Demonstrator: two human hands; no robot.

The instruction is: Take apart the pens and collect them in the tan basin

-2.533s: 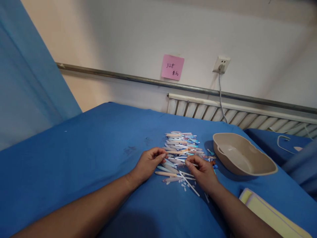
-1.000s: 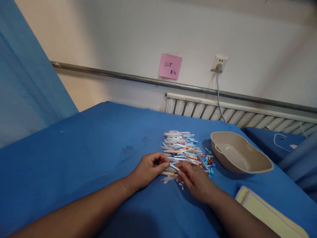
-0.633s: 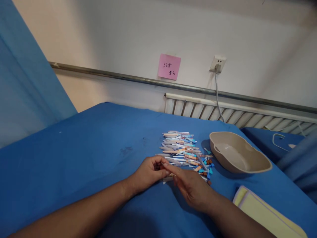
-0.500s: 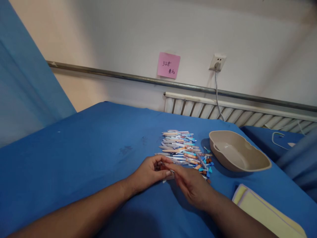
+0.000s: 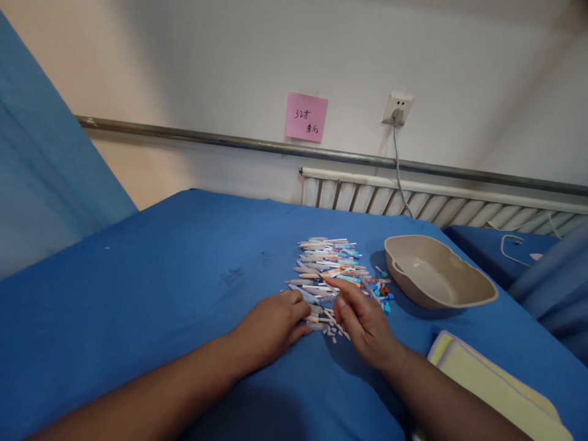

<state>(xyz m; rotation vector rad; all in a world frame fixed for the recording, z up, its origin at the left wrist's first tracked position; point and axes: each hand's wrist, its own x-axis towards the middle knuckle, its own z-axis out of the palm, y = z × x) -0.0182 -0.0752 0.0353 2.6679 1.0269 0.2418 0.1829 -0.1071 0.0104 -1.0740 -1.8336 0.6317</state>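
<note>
Disassembled pen parts lie in a rough column on the blue sheet, with barrels, white refills and coloured pieces mixed. My left hand rests at the near end of the column. Its fingers are curled, and a greyish pen barrel sticks out by the thumb; the grip is partly hidden. Above the parts, my right hand pinches a thin pen refill with a dark tip, pointing up and left. Several small grey pieces and white refills lie between the hands.
A beige basin stands to the right of the parts. Folded yellow cloth lies at the near right. Behind the blue-covered surface are a radiator, a metal rail and a plugged-in cord.
My hands were together and have moved apart. The left has turned palm down onto the parts; the right has moved right and shows a refill. Small grey pieces are now visible between them.
</note>
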